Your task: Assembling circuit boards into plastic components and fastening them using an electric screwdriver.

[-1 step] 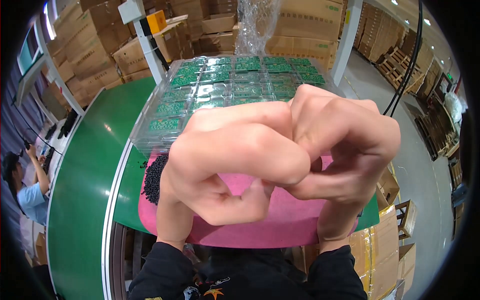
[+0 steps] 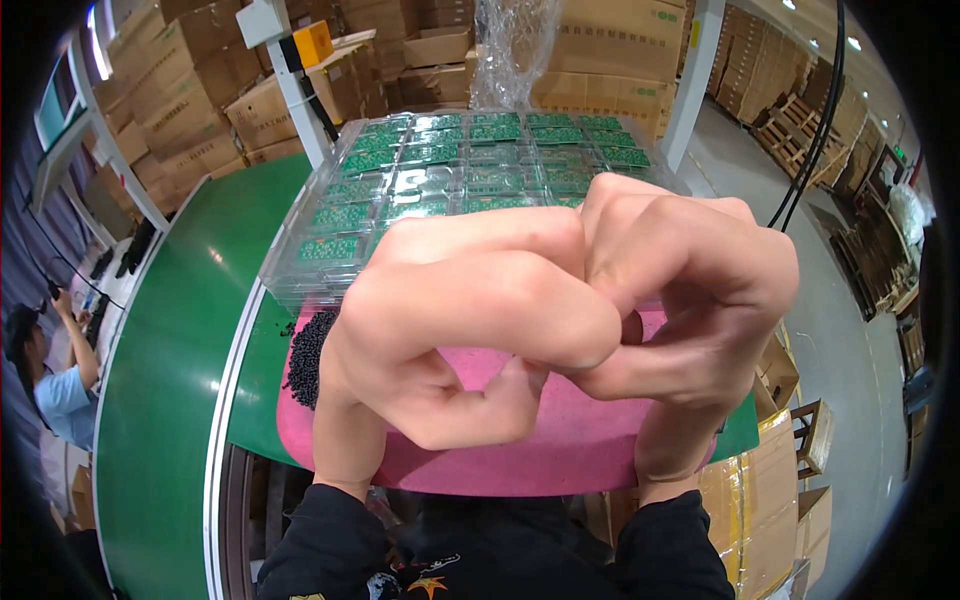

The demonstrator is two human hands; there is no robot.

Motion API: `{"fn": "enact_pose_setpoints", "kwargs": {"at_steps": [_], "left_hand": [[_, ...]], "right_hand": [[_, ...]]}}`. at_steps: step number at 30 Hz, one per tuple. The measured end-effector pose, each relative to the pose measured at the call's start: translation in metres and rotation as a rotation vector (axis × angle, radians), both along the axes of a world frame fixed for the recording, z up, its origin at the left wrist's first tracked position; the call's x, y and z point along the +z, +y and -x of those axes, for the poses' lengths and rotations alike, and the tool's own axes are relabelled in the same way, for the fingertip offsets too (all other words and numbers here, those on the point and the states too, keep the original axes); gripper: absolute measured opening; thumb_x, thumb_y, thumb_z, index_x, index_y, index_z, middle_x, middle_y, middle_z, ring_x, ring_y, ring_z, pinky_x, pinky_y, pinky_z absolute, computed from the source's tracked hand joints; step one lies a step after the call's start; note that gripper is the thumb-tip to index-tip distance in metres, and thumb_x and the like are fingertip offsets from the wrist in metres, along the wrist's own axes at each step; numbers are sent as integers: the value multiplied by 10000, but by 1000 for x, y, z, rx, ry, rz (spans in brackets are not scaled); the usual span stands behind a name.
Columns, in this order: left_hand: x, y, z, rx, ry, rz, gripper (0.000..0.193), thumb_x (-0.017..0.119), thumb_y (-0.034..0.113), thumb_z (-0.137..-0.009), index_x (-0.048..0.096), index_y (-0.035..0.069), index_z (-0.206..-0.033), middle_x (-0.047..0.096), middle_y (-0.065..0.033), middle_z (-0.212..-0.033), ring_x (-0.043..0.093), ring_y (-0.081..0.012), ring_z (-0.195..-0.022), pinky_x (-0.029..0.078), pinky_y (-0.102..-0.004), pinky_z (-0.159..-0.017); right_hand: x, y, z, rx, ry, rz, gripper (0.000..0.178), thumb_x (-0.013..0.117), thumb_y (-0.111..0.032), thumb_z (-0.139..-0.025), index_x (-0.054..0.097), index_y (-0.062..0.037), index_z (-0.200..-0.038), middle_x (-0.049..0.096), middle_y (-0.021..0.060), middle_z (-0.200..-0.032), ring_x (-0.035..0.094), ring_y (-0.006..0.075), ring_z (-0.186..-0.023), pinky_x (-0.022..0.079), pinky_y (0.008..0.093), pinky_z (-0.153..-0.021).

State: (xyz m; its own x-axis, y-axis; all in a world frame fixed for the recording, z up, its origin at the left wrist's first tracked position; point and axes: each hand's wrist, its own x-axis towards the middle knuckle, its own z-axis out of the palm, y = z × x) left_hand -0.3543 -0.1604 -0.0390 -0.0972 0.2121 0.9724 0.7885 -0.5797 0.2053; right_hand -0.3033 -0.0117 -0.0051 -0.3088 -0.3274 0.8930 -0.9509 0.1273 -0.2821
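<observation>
My left hand (image 2: 450, 310) and my right hand (image 2: 700, 290) are raised close in front of me, pressed together at the fingertips. Both have curled, pinching fingers. Whatever lies between them, if anything, is hidden behind the fingers. Beneath them is a pink mat (image 2: 470, 465) on the green work surface. A heap of small black parts (image 2: 308, 365) lies on the mat's left side, beside my left wrist. Past my hands, stacked clear plastic trays (image 2: 290, 270) carry rows of green circuit boards (image 2: 430, 155), partly covered by my hands.
A green conveyor belt (image 2: 165, 400) runs along the left, with a pale metal post (image 2: 290, 90) next to the trays. Cardboard boxes (image 2: 610, 50) are stacked behind. Open cartons (image 2: 755, 500) stand at the lower right. Another person (image 2: 62, 390) works at the far left.
</observation>
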Motion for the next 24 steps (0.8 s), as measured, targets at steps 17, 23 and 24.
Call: {"fn": "enact_pose_setpoints", "kwargs": {"at_steps": [17, 23, 24], "left_hand": [[-4, 12, 3, -16, 11, 13, 153, 578, -6, -554, 470, 67, -634, 478, -48, -549, 401, -124, -462, 339, -234, -415], [-2, 9, 1, -25, 17, 41, 152, 575, -18, -542, 455, 58, -594, 477, -46, -538, 408, -128, -446, 348, -239, -409], [-2, 8, 1, -27, 19, 45, 153, 575, -20, -540, 452, 57, -588, 477, -46, -537, 409, -129, -443, 350, -239, -409]], "right_hand": [[-3, -1, -9, -65, -301, 99, 200, 698, 95, -527, 554, -32, -582, 483, -28, -509, 363, 53, -499, 255, 223, -489], [-4, -3, -11, -63, -288, 118, 199, 692, 75, -524, 538, -42, -568, 477, -27, -503, 353, 55, -488, 242, 226, -478], [-5, -3, -10, -63, -288, 117, 199, 692, 75, -524, 538, -42, -568, 477, -27, -503, 353, 55, -488, 242, 226, -478]]}}
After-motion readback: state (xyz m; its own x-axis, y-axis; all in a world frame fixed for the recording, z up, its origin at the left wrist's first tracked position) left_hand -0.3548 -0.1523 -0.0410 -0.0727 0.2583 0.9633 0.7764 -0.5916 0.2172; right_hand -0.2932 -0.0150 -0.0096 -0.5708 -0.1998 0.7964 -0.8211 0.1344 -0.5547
